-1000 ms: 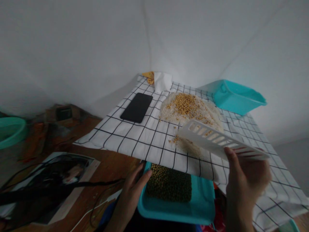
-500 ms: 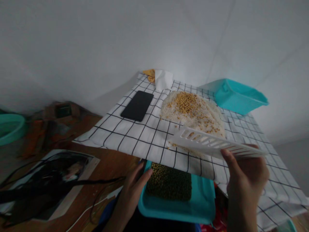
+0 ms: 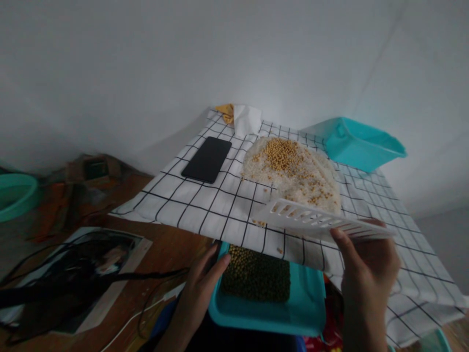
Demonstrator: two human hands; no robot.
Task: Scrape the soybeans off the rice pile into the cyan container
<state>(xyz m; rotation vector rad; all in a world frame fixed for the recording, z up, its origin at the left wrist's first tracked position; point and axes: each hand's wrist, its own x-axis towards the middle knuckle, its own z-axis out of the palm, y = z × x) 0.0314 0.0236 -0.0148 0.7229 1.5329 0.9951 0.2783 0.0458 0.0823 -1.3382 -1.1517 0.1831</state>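
My right hand (image 3: 368, 259) grips the right part of a white slotted plastic tray (image 3: 289, 220), held tilted low over the front of the table, thumb on the near side. Behind it lies a heap of white rice-like grains (image 3: 256, 168) with yellow soybeans (image 3: 281, 152) on top. A few loose beans show at the slotted tray's lower left edge. Below the table edge, my left hand (image 3: 205, 274) is closed on the left rim of a teal bin (image 3: 271, 322). Inside that bin are dark green beans (image 3: 256, 281) and some yellow beans.
A checked cloth (image 3: 205, 205) covers the table. On it are a black phone (image 3: 207, 159), white paper (image 3: 247, 120), a yellow cloth-like piece (image 3: 226, 112) and a second teal bin (image 3: 362, 144) at the back right. Cables (image 3: 146, 276) and a picture board (image 3: 106, 293) lie at left.
The white slotted tray and my right hand have come slightly nearer and lower, toward the table's front edge. Beans under the tray have shifted toward that edge. My left hand stays on the bin.
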